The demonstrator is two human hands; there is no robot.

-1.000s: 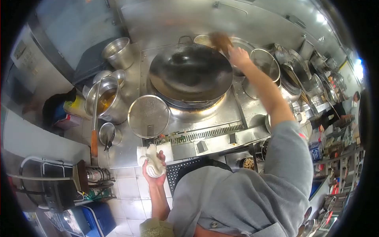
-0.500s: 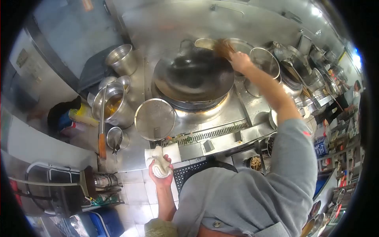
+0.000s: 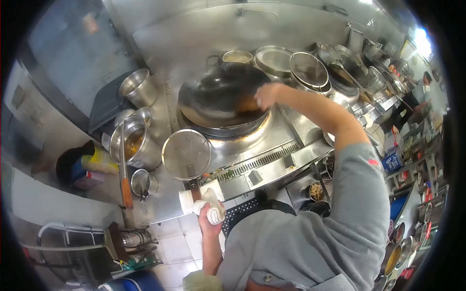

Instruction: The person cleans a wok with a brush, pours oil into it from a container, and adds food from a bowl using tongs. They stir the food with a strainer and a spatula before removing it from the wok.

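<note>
A white cloth (image 3: 209,209) is gripped in the closed left hand (image 3: 211,217) at the front edge of the steel counter (image 3: 167,203), just below the handle of a round strainer (image 3: 186,154). The right hand (image 3: 266,95) is held inside the dark wok (image 3: 221,94) on the burner, fingers apparently closed around a blurred brown brush (image 3: 247,104), though the grip cannot be made out clearly.

The scene is evenly and brightly lit from overhead. A strong white glare is seen at the upper right, by the window (image 3: 421,42). Soft sheen is thrown off the steel wall (image 3: 233,29) and worktop (image 3: 272,160). Heavy fisheye bending and a black vignette are shown at the edges. The right hand (image 3: 264,95) is blurred by motion.
</note>
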